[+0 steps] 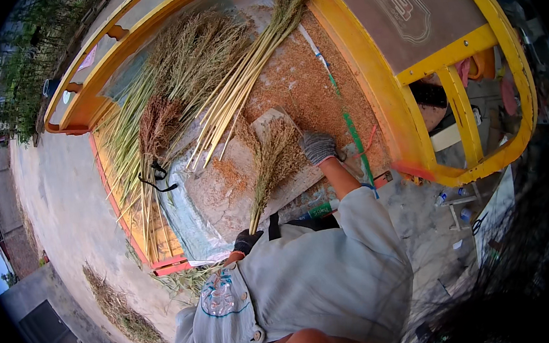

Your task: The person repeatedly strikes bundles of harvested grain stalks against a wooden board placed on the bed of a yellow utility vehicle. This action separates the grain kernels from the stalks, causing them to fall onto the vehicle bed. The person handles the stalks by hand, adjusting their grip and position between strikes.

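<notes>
My left hand (pixel 246 241), in a dark glove, is closed round the lower stems of a bunch of sorghum stalks (pixel 263 179) near my body. The bunch's bushy seed heads fan out over a grey board (pixel 215 206). My right hand (pixel 318 147), in a grey striped glove, is at the board's right edge, beside the seed heads. Its fingers are curled, and what they hold, if anything, is hidden. Loose reddish grain (pixel 326 88) covers the cart bed beyond the board, with a small heap (pixel 230 174) on the board itself.
Yellow cart rails (pixel 368 46) frame the work area. Green sorghum stalks (pixel 133 125) are piled at left, with pale bare-stemmed stalks (pixel 232 97) beside them and a dark reddish bunch (pixel 158 123) on top. A light plastic sheet (pixel 184 218) lies under the board. Dry stalks (pixel 120 306) lie on the ground.
</notes>
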The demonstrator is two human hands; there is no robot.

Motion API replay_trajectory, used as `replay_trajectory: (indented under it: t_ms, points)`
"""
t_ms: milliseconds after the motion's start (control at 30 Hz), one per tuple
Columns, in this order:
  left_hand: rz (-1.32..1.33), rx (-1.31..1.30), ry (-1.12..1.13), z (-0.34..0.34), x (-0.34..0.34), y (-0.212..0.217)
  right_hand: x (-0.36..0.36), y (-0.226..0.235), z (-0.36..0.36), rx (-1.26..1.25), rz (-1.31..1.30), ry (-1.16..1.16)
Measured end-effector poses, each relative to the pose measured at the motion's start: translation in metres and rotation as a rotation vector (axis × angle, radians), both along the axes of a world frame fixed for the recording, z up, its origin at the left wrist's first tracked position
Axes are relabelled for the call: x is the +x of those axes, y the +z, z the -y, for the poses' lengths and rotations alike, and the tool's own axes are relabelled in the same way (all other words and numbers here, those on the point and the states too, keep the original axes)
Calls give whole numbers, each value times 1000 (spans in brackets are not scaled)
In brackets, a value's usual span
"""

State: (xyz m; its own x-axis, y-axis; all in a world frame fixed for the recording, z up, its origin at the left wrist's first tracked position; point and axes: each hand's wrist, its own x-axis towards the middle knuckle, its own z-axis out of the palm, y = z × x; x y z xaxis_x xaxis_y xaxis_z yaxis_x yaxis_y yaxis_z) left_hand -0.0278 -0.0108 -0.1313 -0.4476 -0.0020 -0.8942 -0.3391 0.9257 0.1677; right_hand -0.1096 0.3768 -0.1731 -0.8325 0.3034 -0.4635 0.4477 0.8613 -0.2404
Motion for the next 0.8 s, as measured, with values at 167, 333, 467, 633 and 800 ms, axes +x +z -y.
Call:
replay_trajectory:
  t_ms: [167,333,467,633,800]
  points:
    - [-20,31,48,1,8,-9,62,52,100,-190,-179,552]
    - [-16,25,-2,40,23,-41,59,-7,56,-63,2,425]
    - [-26,103,61,54,30,-60,15,4,7,-32,181,259]
    - [-63,95,19,48,29,-62,14,17,39,-51,46,-43]
    - [-108,-32,-129,27,18,-46,66,43,104,-204,104,566]
